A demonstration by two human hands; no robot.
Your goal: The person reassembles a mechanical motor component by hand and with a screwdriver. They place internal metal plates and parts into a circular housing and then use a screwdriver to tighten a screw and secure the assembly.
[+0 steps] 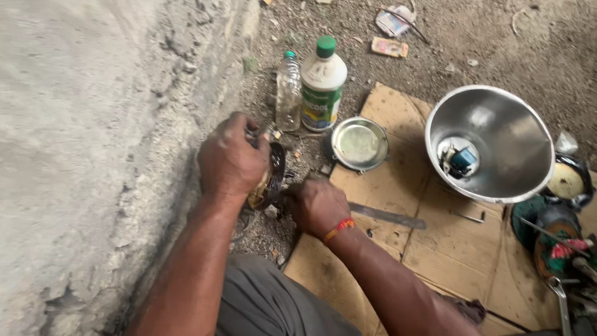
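Observation:
My left hand (231, 158) grips a dark round part (271, 180) with a brassy inner face, held on edge above the dirt beside the wall. My right hand (318, 206), with an orange thread band at the wrist, is closed around the handle end of a long flat metal tool (388, 217). The tool's working end meets the round part between my two hands; its other end lies out over the cardboard. What the tool does at the contact point is hidden by my fingers.
A rough concrete wall (93, 155) fills the left. A clear plastic bottle (288, 90) and a white green-capped bottle (323, 84) stand behind my hands. On the cardboard sheet (448, 249) are a small round metal lid (359, 144), a large shiny metal bowl (491, 143) and a hex key (467, 216). Tools lie at right.

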